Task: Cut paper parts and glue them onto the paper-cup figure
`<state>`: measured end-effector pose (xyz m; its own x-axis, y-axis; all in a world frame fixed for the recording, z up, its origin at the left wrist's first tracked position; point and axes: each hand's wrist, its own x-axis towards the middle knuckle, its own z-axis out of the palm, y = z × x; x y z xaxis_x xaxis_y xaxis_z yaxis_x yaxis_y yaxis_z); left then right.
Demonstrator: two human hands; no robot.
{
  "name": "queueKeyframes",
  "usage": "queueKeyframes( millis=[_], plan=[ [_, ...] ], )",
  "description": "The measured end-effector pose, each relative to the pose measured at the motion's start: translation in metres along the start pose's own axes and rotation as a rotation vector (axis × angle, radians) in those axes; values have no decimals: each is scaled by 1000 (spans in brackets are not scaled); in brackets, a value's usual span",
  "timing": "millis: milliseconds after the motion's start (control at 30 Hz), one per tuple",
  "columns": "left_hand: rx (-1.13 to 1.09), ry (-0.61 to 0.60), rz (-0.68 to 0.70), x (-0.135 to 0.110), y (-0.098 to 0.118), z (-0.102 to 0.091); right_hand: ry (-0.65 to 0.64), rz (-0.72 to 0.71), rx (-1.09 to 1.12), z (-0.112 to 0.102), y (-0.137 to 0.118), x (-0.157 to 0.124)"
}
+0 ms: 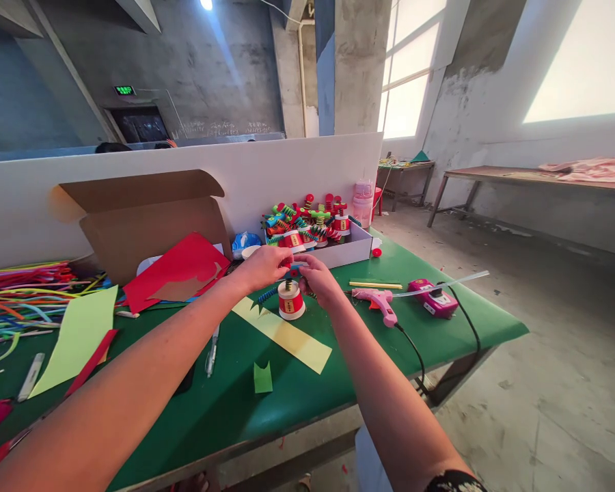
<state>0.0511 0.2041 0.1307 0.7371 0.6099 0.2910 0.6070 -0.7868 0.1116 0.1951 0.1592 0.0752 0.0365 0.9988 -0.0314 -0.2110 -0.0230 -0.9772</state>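
A paper-cup figure (291,304) stands upright on the green table, a white cup with a red band and dark coiled pipe cleaners for a neck and arms. My left hand (267,268) and my right hand (316,276) meet above it, both closed with fingertips at its small blue and red top. The fingers partly cover that top, so its shape is hard to make out. A pale yellow paper strip (300,345) lies under and in front of the cup. Closer to me sits a small green notched paper piece (263,378).
A white box (346,254) of similar figures stands behind, beside an open brown carton (154,222). To the right are a pink glue gun (382,298) and a magenta device (432,298) with a cord. Red paper (177,266), pipe cleaners (25,301) and a pen (212,352) lie left.
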Motion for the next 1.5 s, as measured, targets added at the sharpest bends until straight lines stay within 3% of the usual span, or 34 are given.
queueKeyframes(
  millis=[333,600,767,967,1500],
  plan=[
    [-31,-46,-87,-4,-1,-14,19,-26,-30,-3,1,0],
    [-49,60,-94,-12,-12,-22,38,-64,-35,-5,0,-1],
    [-177,66,-180,-6,-13,-17,36,-68,-66,-3,-3,-3],
    [-350,-6,-152,2,-16,-4,30,-124,-99,-2,-1,-3],
    [-228,-12,-118,-11,-13,-3,-7,-148,-149,3,4,-1]
  ],
)
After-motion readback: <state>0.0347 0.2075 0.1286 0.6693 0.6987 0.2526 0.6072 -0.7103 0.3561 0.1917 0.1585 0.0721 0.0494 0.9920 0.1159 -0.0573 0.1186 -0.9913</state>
